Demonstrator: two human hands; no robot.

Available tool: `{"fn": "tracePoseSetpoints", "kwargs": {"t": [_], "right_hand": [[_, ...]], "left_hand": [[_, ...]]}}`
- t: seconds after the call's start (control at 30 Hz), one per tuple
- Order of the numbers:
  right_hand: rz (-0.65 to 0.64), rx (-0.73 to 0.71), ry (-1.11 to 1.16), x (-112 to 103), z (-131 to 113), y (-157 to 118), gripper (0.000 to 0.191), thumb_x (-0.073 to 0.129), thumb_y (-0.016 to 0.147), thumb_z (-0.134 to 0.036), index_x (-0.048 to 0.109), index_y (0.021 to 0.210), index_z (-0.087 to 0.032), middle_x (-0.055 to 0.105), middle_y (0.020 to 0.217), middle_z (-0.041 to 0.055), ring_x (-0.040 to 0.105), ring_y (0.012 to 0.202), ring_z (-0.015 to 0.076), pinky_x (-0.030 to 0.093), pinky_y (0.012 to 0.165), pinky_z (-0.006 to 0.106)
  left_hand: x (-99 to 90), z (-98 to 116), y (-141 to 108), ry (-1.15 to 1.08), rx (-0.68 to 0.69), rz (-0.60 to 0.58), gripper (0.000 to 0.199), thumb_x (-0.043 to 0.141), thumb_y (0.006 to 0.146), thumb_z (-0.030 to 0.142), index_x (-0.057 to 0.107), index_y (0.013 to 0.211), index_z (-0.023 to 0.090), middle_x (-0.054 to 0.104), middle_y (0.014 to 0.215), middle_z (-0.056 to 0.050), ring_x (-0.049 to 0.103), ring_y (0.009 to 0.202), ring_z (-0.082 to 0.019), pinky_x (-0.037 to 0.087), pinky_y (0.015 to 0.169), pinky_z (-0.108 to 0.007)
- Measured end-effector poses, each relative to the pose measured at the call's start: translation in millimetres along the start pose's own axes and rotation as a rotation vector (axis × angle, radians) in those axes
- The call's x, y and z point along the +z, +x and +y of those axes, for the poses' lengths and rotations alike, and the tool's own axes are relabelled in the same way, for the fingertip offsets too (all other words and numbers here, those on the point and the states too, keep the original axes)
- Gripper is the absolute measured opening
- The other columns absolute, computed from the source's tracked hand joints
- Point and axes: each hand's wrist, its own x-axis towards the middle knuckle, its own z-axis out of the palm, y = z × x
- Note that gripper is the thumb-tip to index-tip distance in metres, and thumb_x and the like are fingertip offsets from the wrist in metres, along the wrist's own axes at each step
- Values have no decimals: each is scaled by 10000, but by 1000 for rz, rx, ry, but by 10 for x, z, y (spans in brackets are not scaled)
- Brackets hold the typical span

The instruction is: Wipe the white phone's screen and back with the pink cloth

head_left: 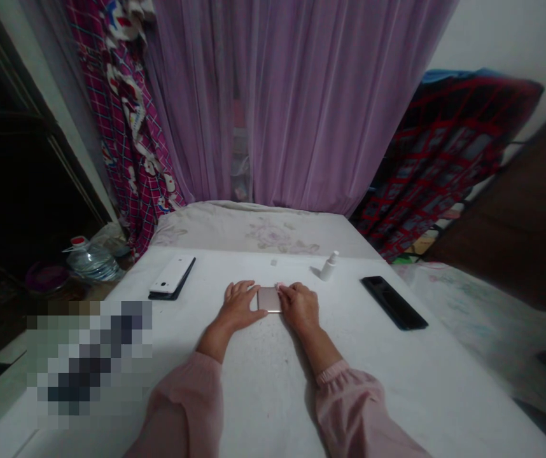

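A gold-coloured phone [268,300] lies flat, crosswise, on the white table between my hands. My left hand [240,308] grips its left end, thumb at the near edge and fingers at the far edge. At the right end, my right hand [300,306] is closed, its fingertips pinching a small pinkish cloth [279,286] against the phone's surface. Most of the cloth is hidden by the fingers, and the right hand covers that end of the phone. A white spray bottle [329,268] stands upright beyond my right hand. A small pale square piece [273,262] lies beyond the phone.
On the left of the white table [263,394], a white phone [172,275] rests on a dark one. To the right lies a black phone [394,303]. A floral cloth [277,232] and purple curtains [321,102] are behind. A water bottle [92,259] stands beyond the left edge.
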Motion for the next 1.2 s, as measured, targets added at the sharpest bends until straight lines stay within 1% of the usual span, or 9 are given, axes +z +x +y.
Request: {"fn": "tracePoseSetpoints", "kwargs": {"t": [0.1,0.17,0.43,0.6,0.8,0.97,1.07,1.13,1.2], "right_hand": [[25,140,-37,-60,201,2,244,535,955,-335,733,1088,-288,686,926,52,596,849,166,285,675,295],[29,177,-53,-60,209,12,240,535,954,-330,738,1074,-282,684,926,54,595,851,166,282,677,300],[16,-2,43,62,-257,-2,224,546,946,-309,736,1062,-286,678,895,44,584,809,162,273,723,312],[25,-20,42,91,-159,14,244,543,951,-316,713,1124,-295,679,915,43,584,833,152,268,728,301],[15,-42,26,110,-97,154,247,538,949,-309,724,1111,-287,687,931,51,589,829,154,279,723,298],[42,-120,86,162,-140,-30,241,537,944,-285,728,1090,-276,668,870,36,563,791,144,285,706,285],[90,-183,112,148,-19,-193,257,519,959,-322,712,1128,-303,647,838,27,550,769,137,280,690,281],[114,-147,84,96,145,-256,257,513,963,-336,722,1111,-307,645,823,26,547,752,134,278,683,279],[138,-48,29,32,326,-280,242,529,954,-325,741,1068,-297,659,833,32,550,748,137,274,673,280]], "left_hand": [[-10,0,5,-4,-2,-14,673,643,778,485,470,1383,246,409,1499,-100,289,1422,-282,81,1197,-508],[-15,1,5,-2,-4,-20,672,638,782,481,463,1388,250,403,1504,-98,283,1427,-281,77,1197,-509],[-22,-5,11,33,7,-18,676,638,788,504,463,1389,249,413,1495,-90,294,1419,-267,104,1197,-486],[-52,-14,127,35,50,-29,676,654,763,539,494,1360,266,436,1476,-84,321,1401,-283,148,1184,-494],[-37,12,249,52,56,-64,716,589,794,590,429,1396,237,335,1552,-104,203,1465,-278,81,1189,-530],[-2,-17,246,53,66,-55,695,571,809,581,428,1394,234,314,1565,-100,177,1475,-269,61,1194,-522],[2,-34,241,44,70,-61,707,558,811,602,423,1399,235,304,1570,-99,161,1479,-267,53,1196,-513],[0,-38,239,40,68,-66,716,559,806,609,418,1403,239,302,1571,-98,159,1480,-270,54,1196,-510],[-3,-39,238,38,65,-73,717,566,803,599,416,1407,242,302,1572,-95,161,1479,-272,55,1197,-506]]}}
